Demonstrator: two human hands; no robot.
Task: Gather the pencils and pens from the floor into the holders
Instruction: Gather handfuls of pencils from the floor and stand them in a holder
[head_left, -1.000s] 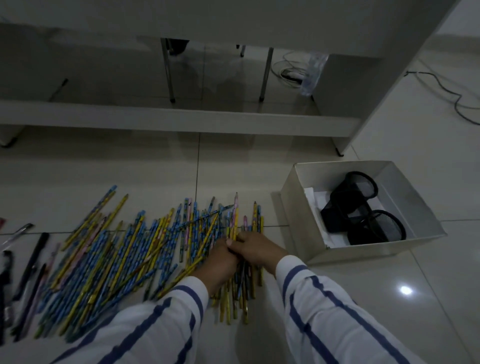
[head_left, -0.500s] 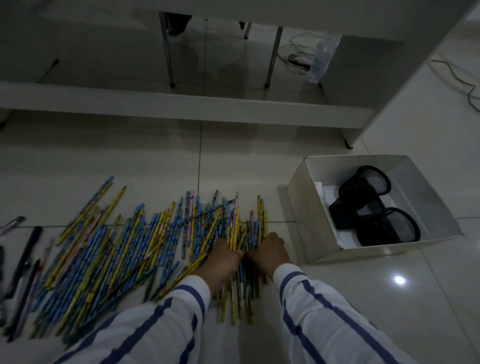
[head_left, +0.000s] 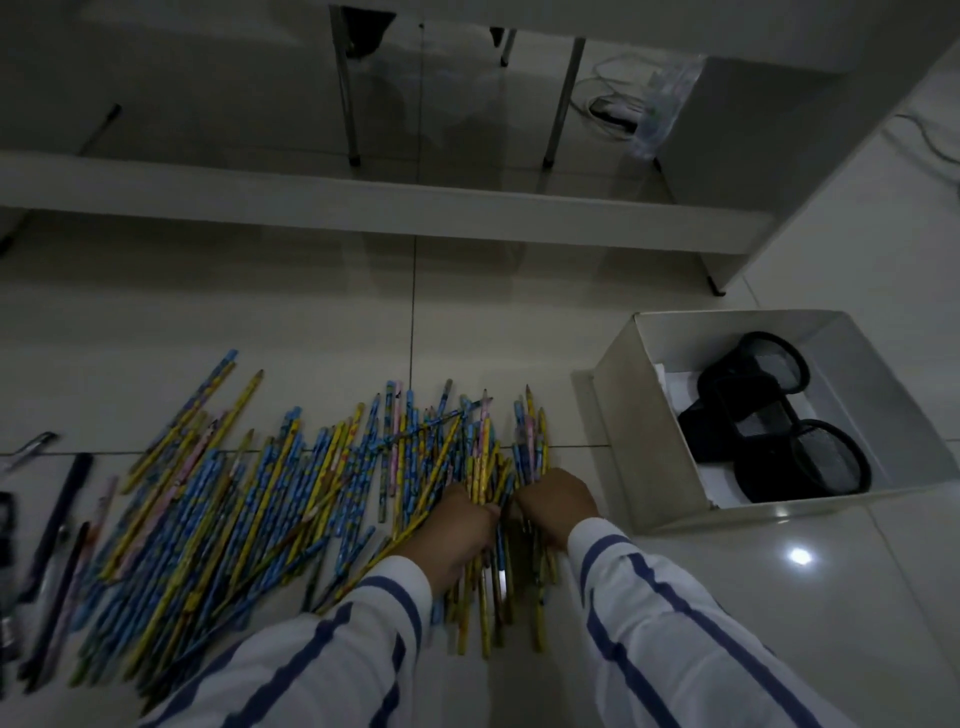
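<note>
Your fingers curl down round a bundle of pencils (head_left: 270, 499), left hand (head_left: 457, 525) and right hand (head_left: 556, 506) knuckle to knuckle at the right end of the heap on the floor (head_left: 311, 338). The pens (head_left: 57, 519) lie far left. Both mesh holders (head_left: 810, 467) sit in the white box (head_left: 639, 431), near your right hand.

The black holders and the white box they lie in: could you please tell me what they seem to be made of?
The black holders look like metal wire mesh, matt: light shows through a fine weave between solid rims. The white box looks like thin card or board, matt, with flat thin walls.
</note>
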